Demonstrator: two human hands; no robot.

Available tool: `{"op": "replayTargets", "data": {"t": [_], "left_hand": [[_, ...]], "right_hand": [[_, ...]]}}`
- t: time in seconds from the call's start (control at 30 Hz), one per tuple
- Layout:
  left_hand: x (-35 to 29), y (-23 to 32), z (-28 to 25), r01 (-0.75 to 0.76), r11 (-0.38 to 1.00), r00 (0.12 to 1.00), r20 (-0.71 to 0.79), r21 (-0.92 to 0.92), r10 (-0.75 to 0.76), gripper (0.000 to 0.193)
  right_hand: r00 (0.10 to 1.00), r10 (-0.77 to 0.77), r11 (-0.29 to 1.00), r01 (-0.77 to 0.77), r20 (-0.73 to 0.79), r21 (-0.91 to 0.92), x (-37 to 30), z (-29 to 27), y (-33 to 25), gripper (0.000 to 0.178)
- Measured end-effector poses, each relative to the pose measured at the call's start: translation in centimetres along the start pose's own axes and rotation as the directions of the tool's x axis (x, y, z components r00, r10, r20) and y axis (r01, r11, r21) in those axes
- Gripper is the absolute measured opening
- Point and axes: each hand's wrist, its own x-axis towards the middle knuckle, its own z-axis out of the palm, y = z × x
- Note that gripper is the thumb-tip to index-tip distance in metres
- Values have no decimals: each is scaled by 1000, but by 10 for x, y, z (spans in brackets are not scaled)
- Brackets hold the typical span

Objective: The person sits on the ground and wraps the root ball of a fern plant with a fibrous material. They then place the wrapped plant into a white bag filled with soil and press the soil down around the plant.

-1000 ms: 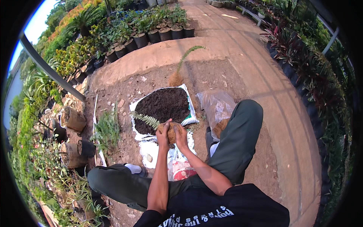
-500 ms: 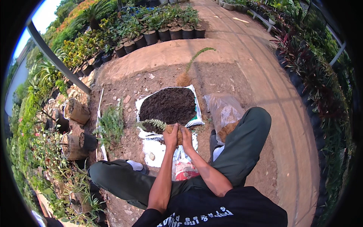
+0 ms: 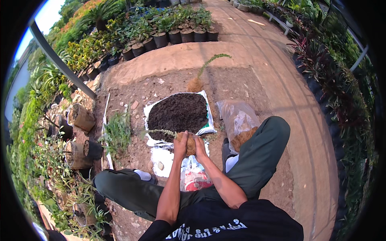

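While, in the head view, the left hand (image 3: 181,144) and right hand (image 3: 200,148), both half closed, clasp a fibre ball (image 3: 191,147) between them, its leaf (image 3: 164,131) runs leftward, nearer the left hand; soil (image 3: 177,111) lies just beyond both.

Big white letters (image 3: 209,231) stand in bent rows on the front of the black shirt (image 3: 261,219). They look upside down from up here, and the bottom edge cuts some off. The red and white bag (image 3: 197,180) shows no words I can read.
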Motion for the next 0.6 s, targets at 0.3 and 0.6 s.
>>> {"op": "replayTargets", "data": {"t": [0.3, 0.6], "left_hand": [[4, 10, 5, 13, 1000, 981, -192, -20, -17, 31], [5, 16, 4, 57, 987, 946, -308, -152, -102, 26]], "right_hand": [[979, -194, 836, 130, -65, -532, 1, 6, -18, 65], [989, -118, 668, 147, 91, -730, -24, 29, -52, 75]]}}
